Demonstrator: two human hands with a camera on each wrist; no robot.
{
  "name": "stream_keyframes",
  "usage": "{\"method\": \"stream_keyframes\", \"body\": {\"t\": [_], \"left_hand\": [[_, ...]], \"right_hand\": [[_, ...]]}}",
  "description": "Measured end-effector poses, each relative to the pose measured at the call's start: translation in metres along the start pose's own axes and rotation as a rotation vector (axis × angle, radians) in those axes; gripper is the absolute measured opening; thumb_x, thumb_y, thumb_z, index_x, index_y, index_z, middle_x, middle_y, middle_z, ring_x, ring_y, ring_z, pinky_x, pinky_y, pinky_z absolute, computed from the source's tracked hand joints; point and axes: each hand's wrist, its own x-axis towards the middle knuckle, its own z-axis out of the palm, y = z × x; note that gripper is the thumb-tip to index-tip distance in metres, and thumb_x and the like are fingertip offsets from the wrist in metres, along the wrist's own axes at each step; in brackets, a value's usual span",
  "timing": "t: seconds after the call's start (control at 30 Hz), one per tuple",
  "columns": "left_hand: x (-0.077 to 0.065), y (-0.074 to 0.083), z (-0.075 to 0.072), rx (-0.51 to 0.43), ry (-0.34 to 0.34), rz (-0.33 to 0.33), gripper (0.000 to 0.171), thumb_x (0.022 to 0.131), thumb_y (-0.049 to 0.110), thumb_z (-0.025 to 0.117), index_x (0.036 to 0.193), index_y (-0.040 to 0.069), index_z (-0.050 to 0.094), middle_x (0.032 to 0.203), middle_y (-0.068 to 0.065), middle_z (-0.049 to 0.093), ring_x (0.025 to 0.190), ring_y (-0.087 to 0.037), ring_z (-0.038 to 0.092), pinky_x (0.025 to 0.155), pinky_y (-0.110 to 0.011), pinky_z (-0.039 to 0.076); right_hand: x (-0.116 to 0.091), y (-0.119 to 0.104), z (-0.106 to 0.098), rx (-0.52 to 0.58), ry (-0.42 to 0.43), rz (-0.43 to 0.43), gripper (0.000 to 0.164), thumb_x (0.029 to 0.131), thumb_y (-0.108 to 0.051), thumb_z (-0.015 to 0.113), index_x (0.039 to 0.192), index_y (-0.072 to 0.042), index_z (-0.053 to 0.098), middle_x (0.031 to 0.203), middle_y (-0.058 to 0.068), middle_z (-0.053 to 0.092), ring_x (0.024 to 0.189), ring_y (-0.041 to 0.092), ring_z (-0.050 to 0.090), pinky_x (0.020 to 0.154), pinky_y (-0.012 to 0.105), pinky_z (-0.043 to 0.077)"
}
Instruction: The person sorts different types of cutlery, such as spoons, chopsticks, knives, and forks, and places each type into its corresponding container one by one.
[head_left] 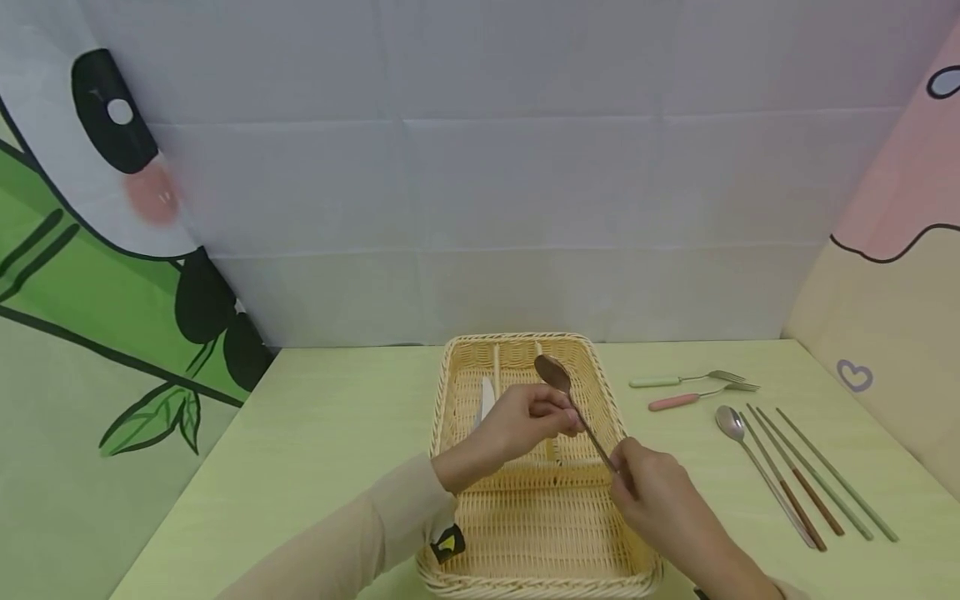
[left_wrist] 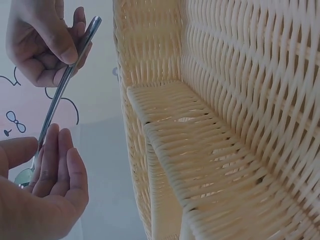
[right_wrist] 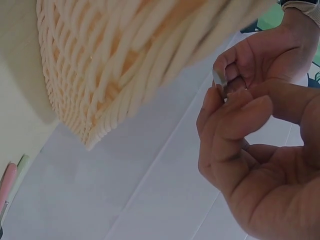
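Observation:
A metal spoon (head_left: 553,372) is held slantwise over the wicker basket (head_left: 547,533), its bowl up and to the left. My left hand (head_left: 517,425) pinches it just below the bowl, between thumb and fingertips. The end of its handle is gripped by my right hand (head_left: 660,492), near the basket's right rim. In the left wrist view the spoon's shiny handle (left_wrist: 59,92) runs between both hands. The right wrist view shows only a small part of the spoon, since fingers cover most of it. A knife (head_left: 487,396) lies in the basket's left compartment, partly behind my left hand.
Right of the basket lie a green-handled fork (head_left: 663,382) and a pink-handled fork (head_left: 678,401). Beyond them are another spoon (head_left: 729,422), brown-ended chopsticks (head_left: 806,492) and green chopsticks (head_left: 840,479). Dividers (head_left: 497,367) split the basket's far part; a printed cloth (head_left: 525,183) hangs behind the table.

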Motion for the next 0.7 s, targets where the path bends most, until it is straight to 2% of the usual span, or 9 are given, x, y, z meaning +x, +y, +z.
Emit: {"method": "stream_keyframes", "body": {"t": [0.1, 0.33, 0.43, 0.7], "left_hand": [[0.0, -0.0005, -0.0011, -0.024, 0.006, -0.001, 0.016, 0.09, 0.015, 0.058, 0.097, 0.001, 0.06, 0.092, -0.014, 0.069, 0.086, -0.02, 0.067, 0.08, -0.031, 0.051], [0.002, -0.0033, -0.0024, -0.016, 0.016, -0.01, 0.016, 0.09, 0.017, 0.058, 0.096, 0.002, 0.06, 0.091, -0.012, 0.069, 0.086, -0.021, 0.067, 0.081, -0.039, 0.05], [0.0022, -0.0039, -0.0025, -0.008, 0.023, -0.008, 0.017, 0.09, 0.018, 0.058, 0.095, 0.003, 0.06, 0.091, -0.012, 0.069, 0.086, -0.021, 0.067, 0.079, -0.038, 0.05], [-0.0007, 0.0001, -0.002, 0.02, 0.029, 0.015, 0.019, 0.09, 0.024, 0.057, 0.096, 0.005, 0.059, 0.091, -0.011, 0.07, 0.087, -0.022, 0.067, 0.075, -0.028, 0.05]], "right_hand": [[0.0005, -0.0013, 0.0011, -0.003, 0.001, -0.007, 0.01, 0.08, 0.005, 0.055, 0.085, -0.003, 0.055, 0.059, -0.004, 0.045, 0.047, 0.002, 0.037, 0.041, 0.016, 0.034], [0.0017, -0.0032, 0.0032, -0.033, -0.01, -0.007, 0.008, 0.083, 0.002, 0.058, 0.086, -0.006, 0.057, 0.062, -0.006, 0.052, 0.046, 0.001, 0.038, 0.041, 0.018, 0.035], [0.002, -0.0031, 0.0041, -0.03, -0.014, -0.014, 0.009, 0.083, 0.001, 0.059, 0.086, -0.007, 0.057, 0.065, -0.006, 0.055, 0.047, 0.0, 0.039, 0.041, 0.018, 0.035], [0.003, -0.0022, 0.0049, 0.026, -0.04, -0.1, 0.008, 0.084, -0.002, 0.058, 0.091, -0.005, 0.056, 0.067, -0.006, 0.056, 0.048, -0.003, 0.04, 0.044, 0.018, 0.037]]}}
